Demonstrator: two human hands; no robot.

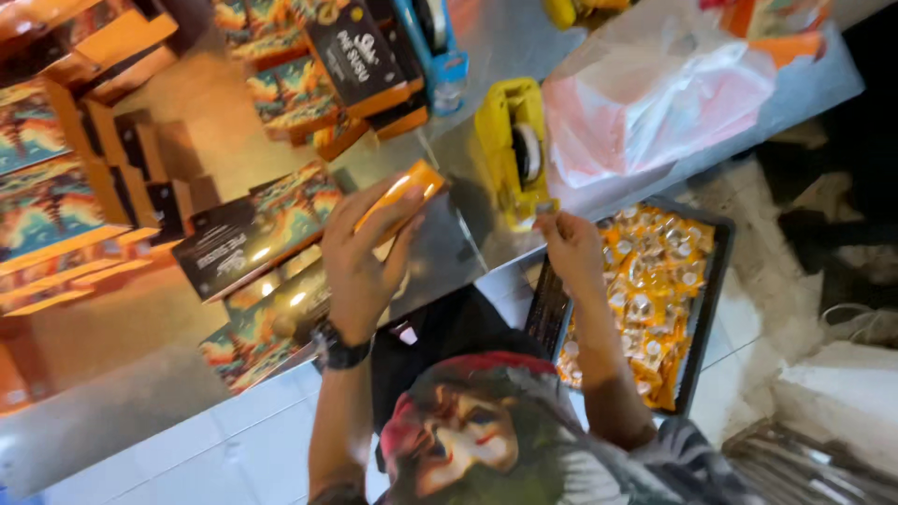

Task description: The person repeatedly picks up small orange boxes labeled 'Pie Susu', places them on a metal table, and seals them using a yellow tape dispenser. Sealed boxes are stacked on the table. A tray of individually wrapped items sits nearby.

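On the metal table top (486, 56), which is smooth, grey and reflective, the left hand (360, 266) is closed around a narrow orange box (404, 194) of glossy card, holding it tilted with its far end raised. A dark wristwatch (339, 351) sits on that wrist. The right hand (571, 245) is at the front of a yellow tape dispenser (513, 150), thumb and forefinger pinched narrowly at its cutting edge; whether a strip of tape lies between the fingers cannot be made out, as the spot is small and blurred.

Just left of the held box lie long rectangular cartons (257, 234) with dark ends and colourful printed faces, stacked and overlapping; those beneath are partly hidden. More such cartons (56, 196) stand in piles at the left edge, cut off by the frame. A blue tape dispenser (435, 42) lies beyond, its top cut off. Right of the yellow dispenser is a crumpled, translucent plastic bag (664, 93) with pinkish contents that cannot be identified.

Below table level, a dark rectangular tray (713, 281) holds many small orange and clear wrapped packets (655, 281); the right forearm crosses its near corner. The person's printed shirt (486, 435) blocks the lower centre.
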